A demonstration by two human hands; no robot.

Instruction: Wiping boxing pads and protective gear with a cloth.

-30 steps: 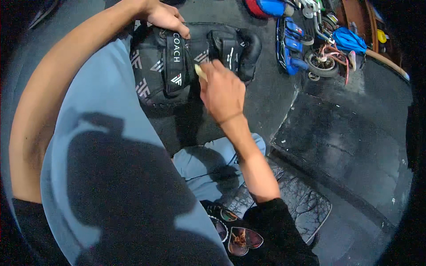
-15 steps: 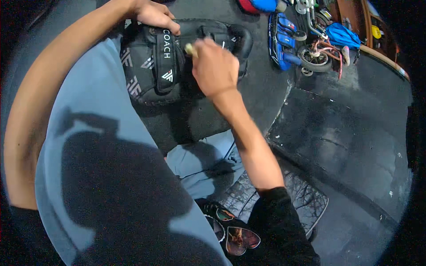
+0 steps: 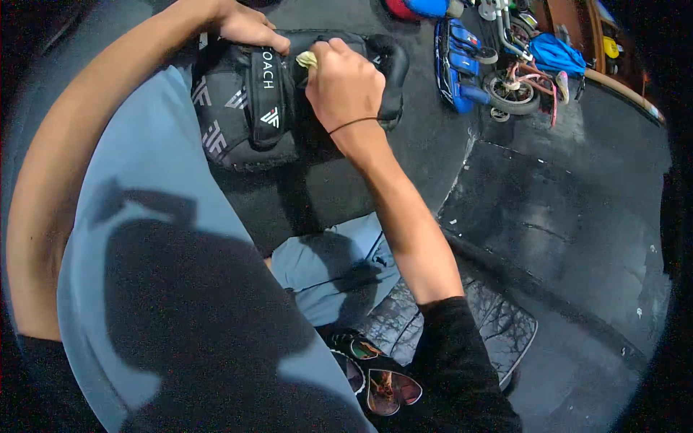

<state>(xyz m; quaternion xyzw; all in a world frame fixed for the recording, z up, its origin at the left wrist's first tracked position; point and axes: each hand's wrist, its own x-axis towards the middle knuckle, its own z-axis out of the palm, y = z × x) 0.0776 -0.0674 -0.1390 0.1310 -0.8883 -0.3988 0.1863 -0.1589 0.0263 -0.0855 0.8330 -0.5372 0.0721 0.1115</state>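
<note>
A black kick pad [image 3: 225,119] with pale printed marks and wide straps lies on the dark floor in front of me. My left hand [image 3: 249,27] grips its far left edge, thumb toward the strap [image 3: 266,112]; some of its fingers are hidden. Bunched in my closed right hand [image 3: 346,85] is a small pale yellow cloth [image 3: 307,59], only a corner of which shows. That hand is over the middle of the pad, right of the strap, against its surface. A thick padded roll [image 3: 393,65] forms the pad's right end.
My bent leg in blue-grey trousers [image 3: 144,159] fills the left. Beneath my right arm is a dark patterned cushioned seat [image 3: 498,325]. Blue pads [image 3: 458,65], a small bicycle [image 3: 512,94] and a blue bag [image 3: 556,56] stand at the far right on black matting [image 3: 548,216].
My right hand has shifted slightly up and left across the pad, less blurred now, still with the cloth. My left hand stays on the pad's edge, with a tiny leftward shift.
</note>
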